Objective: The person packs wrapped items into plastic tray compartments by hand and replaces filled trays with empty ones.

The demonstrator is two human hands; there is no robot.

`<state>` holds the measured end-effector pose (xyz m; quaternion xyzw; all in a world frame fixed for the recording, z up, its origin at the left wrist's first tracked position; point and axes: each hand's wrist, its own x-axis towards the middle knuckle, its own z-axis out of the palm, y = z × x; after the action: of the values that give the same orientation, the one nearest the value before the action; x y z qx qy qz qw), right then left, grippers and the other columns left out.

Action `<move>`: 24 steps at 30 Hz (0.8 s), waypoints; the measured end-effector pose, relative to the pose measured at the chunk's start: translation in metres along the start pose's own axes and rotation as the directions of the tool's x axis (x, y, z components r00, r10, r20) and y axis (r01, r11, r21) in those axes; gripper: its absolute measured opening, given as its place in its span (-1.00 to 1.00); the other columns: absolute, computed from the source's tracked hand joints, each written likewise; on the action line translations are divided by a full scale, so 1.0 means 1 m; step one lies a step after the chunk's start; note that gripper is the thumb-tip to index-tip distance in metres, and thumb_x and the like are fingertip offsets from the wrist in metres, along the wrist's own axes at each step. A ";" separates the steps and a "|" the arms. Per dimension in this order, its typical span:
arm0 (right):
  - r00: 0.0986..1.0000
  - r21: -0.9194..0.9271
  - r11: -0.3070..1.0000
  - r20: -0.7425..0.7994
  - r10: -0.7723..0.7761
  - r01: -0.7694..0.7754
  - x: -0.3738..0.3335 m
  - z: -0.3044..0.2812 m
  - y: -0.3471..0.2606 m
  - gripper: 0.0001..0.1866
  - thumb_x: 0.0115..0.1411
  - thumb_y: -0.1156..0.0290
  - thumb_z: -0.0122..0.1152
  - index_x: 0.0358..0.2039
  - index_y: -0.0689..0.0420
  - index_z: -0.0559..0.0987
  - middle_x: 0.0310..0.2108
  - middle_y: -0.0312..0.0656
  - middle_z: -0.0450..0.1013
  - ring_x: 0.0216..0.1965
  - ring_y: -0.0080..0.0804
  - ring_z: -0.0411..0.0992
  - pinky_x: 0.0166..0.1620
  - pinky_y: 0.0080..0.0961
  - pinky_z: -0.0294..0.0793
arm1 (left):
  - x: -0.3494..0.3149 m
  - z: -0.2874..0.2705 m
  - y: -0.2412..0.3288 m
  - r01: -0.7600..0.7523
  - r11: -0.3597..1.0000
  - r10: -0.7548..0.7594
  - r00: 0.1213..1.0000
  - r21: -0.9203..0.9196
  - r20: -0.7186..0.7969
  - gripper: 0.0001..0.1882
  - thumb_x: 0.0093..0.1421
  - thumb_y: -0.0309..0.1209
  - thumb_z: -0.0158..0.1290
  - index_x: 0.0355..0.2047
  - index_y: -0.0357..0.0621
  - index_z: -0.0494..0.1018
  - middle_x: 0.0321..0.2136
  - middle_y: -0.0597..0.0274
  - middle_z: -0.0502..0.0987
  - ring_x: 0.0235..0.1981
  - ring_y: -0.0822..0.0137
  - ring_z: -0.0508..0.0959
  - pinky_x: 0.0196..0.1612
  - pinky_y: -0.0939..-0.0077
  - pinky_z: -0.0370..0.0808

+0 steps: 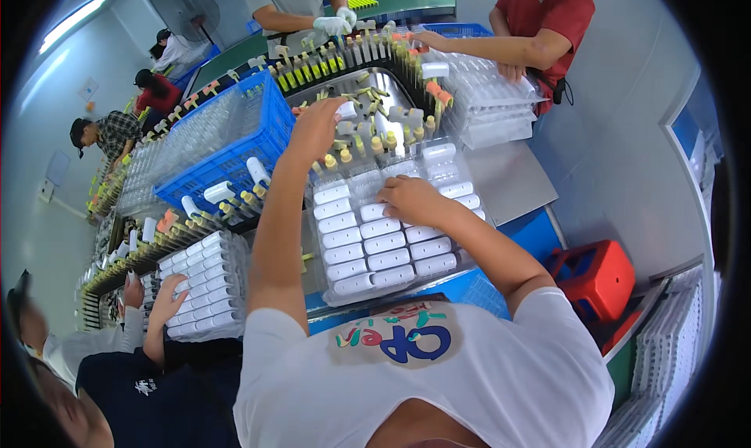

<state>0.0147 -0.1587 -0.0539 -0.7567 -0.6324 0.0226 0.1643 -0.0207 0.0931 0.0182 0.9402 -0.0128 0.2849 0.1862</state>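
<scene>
Currently, white casings [385, 243] fill the near rows of the clear tray [366, 184] before you. Your right hand [420, 202] lies over the tray's middle, fingers half curled; grip on a casing cannot be told. Beyond the tray's far left corner, your left hand [317, 131] pinches one casing [346, 111] over the steel pan [399, 80]. Left of that hand: blue crate [274, 123].

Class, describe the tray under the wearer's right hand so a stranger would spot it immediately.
Find the white T-shirt at the bottom centre, look just above it in the picture. There lies a clear plastic tray holding rows of white oblong pieces. Unlike the similar tray to its left, with a co-worker's hand at its edge, this one has the wearer's right hand over it.
</scene>
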 end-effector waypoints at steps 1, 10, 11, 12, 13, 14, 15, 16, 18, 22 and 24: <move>1.000 -0.002 1.000 -0.006 -0.009 0.009 -0.002 -0.004 0.002 -0.70 0.06 0.34 0.27 -0.17 0.10 0.56 -0.22 -0.16 0.48 -0.12 -0.14 0.45 -0.06 -0.27 0.45 | 0.010 0.002 -0.016 -0.137 0.986 0.129 0.988 0.090 0.086 -0.67 0.25 -0.53 -0.08 0.03 -0.18 0.39 -0.12 -0.07 0.51 -0.09 -0.15 0.49 -0.07 0.16 0.45; 0.846 0.693 0.716 -0.328 0.420 -0.087 -0.033 -0.035 0.073 -0.64 0.24 0.31 0.14 0.02 0.15 0.49 -0.27 -0.15 0.54 -0.32 -0.44 0.50 -0.24 -0.48 0.50 | -0.045 0.021 -0.071 0.181 0.984 -0.173 0.958 -0.011 0.230 -0.61 0.27 -0.29 -0.05 0.09 -0.11 0.40 0.06 0.01 0.45 0.09 0.02 0.42 0.11 0.27 0.35; 0.794 0.734 0.662 -0.308 0.524 -0.152 -0.029 -0.036 0.090 -0.64 0.24 0.31 0.14 0.03 0.14 0.49 -0.30 -0.14 0.54 -0.36 -0.43 0.51 -0.26 -0.49 0.49 | -0.057 0.024 -0.076 0.205 0.978 -0.208 0.967 0.034 0.145 -0.60 0.27 -0.30 -0.05 0.10 -0.10 0.38 0.04 0.00 0.45 0.06 0.00 0.43 0.09 0.24 0.37; 0.727 0.775 0.592 -0.273 0.630 -0.221 -0.024 -0.044 0.093 -0.63 0.25 0.30 0.14 0.04 0.14 0.49 -0.34 -0.13 0.55 -0.40 -0.41 0.51 -0.28 -0.51 0.49 | -0.065 0.022 -0.069 0.235 0.969 -0.240 0.968 0.072 0.072 -0.59 0.27 -0.31 -0.05 0.11 -0.09 0.36 0.02 0.00 0.45 0.04 -0.03 0.44 0.06 0.21 0.39; 0.693 0.680 0.674 -0.336 0.638 -0.290 -0.016 -0.043 0.104 -0.61 0.23 0.28 0.15 0.04 0.13 0.49 -0.38 -0.10 0.55 -0.43 -0.35 0.52 -0.29 -0.47 0.49 | -0.066 0.016 -0.056 0.249 0.959 -0.258 0.965 0.133 0.054 -0.61 0.28 -0.32 -0.06 0.10 -0.10 0.35 -0.05 0.01 0.46 -0.05 -0.05 0.47 -0.03 0.17 0.43; 0.672 0.568 0.747 -0.405 0.620 -0.346 0.000 -0.043 0.117 -0.59 0.21 0.25 0.16 0.04 0.13 0.50 -0.42 -0.07 0.55 -0.45 -0.29 0.53 -0.30 -0.43 0.49 | -0.070 0.010 -0.052 0.260 0.957 -0.269 0.962 0.130 0.051 -0.61 0.28 -0.32 -0.06 0.10 -0.10 0.35 -0.05 0.01 0.46 -0.05 -0.05 0.47 -0.03 0.17 0.43; 0.676 0.524 0.776 -0.432 0.597 -0.351 0.018 -0.038 0.127 -0.58 0.19 0.21 0.17 0.03 0.13 0.51 -0.44 -0.05 0.55 -0.45 -0.21 0.53 -0.30 -0.38 0.50 | -0.074 0.006 -0.051 0.309 0.937 -0.319 0.947 0.164 0.043 -0.64 0.28 -0.32 -0.06 0.07 -0.10 0.36 -0.08 0.01 0.47 -0.07 -0.06 0.48 -0.06 0.16 0.44; 0.678 0.479 0.802 -0.459 0.574 -0.355 0.036 -0.033 0.133 -0.56 0.18 0.17 0.18 0.01 0.12 0.52 -0.46 -0.03 0.55 -0.45 -0.14 0.53 -0.30 -0.32 0.50 | -0.078 0.003 -0.054 0.354 0.914 -0.368 0.929 0.198 0.036 -0.66 0.29 -0.32 -0.07 0.05 -0.10 0.37 -0.12 0.01 0.47 -0.10 -0.07 0.48 -0.09 0.15 0.45; 0.729 0.436 0.837 -0.445 0.520 -0.331 0.074 -0.031 0.121 -0.56 0.15 0.13 0.17 -0.04 0.13 0.56 -0.42 0.00 0.56 -0.41 -0.06 0.54 -0.28 -0.25 0.51 | -0.099 -0.001 -0.071 0.346 0.913 -0.348 0.937 0.217 -0.030 -0.67 0.29 -0.31 -0.07 0.03 -0.10 0.37 -0.14 0.01 0.47 -0.11 -0.08 0.48 -0.12 0.12 0.46; 0.810 -0.094 0.950 -0.551 0.200 -0.298 0.114 -0.008 0.072 -0.68 0.14 0.27 0.18 -0.11 0.08 0.60 -0.52 -0.02 0.50 -0.45 -0.10 0.51 -0.34 -0.21 0.51 | -0.123 -0.008 -0.081 0.389 0.876 -0.355 0.920 0.287 -0.163 -0.68 0.30 -0.31 -0.08 0.03 -0.10 0.35 -0.17 0.01 0.46 -0.16 -0.10 0.50 -0.19 0.09 0.48; 0.788 -0.193 0.950 -0.611 0.080 -0.246 0.113 0.017 0.055 -0.65 0.14 0.29 0.18 -0.04 0.04 0.56 -0.50 -0.04 0.45 -0.40 -0.09 0.48 -0.35 -0.20 0.50 | -0.134 -0.015 -0.094 0.370 0.858 -0.294 0.923 0.357 -0.249 -0.70 0.31 -0.29 -0.09 0.00 -0.11 0.35 -0.19 0.00 0.46 -0.20 -0.10 0.52 -0.25 0.07 0.50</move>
<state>0.0856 -0.0545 -0.0659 -0.7922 -0.4778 -0.2857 0.2501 -0.1287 0.1753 -0.0750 0.9153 0.2255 0.3314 0.0384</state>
